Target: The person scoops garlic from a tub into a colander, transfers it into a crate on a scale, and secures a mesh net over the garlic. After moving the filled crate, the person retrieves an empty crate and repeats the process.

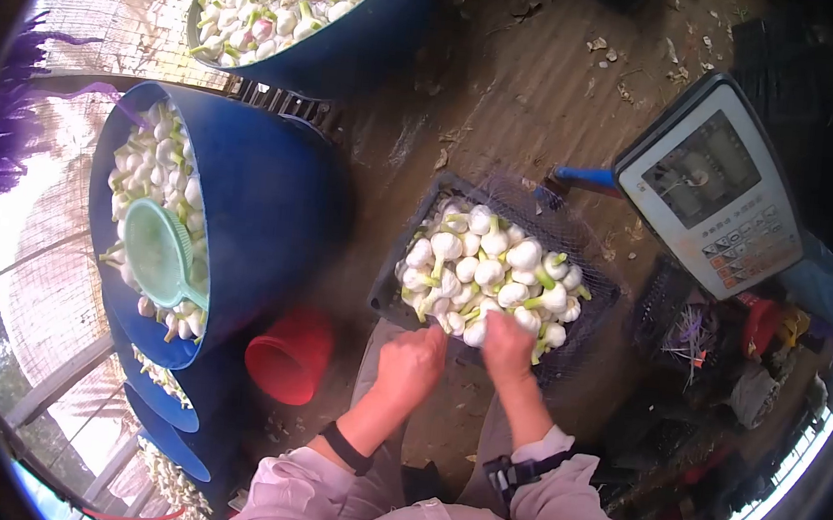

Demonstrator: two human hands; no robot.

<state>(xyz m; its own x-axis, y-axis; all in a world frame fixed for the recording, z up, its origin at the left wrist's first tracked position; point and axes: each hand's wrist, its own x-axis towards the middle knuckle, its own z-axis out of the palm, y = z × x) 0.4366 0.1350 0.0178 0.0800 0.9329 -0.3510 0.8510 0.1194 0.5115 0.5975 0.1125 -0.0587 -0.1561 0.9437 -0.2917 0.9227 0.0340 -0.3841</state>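
Observation:
A black crate [387, 292] lined with dark purple netting [598, 276] holds a heap of white garlic bulbs [481, 261] with short green stems. At the crate's near edge, my left hand [412, 367] is closed in a fist, and whatever it grips is hidden. My right hand [508, 349] is closed too, over the near side of the heap against the bulbs; what its fingers hold cannot be made out.
Left of the crate stand a red bucket [289, 356] and a blue barrel [252, 211] of garlic with a green plastic scoop [157, 252]. Another blue barrel [356, 47] is behind. A scale display [711, 182] rises at right, beside white ties [692, 336].

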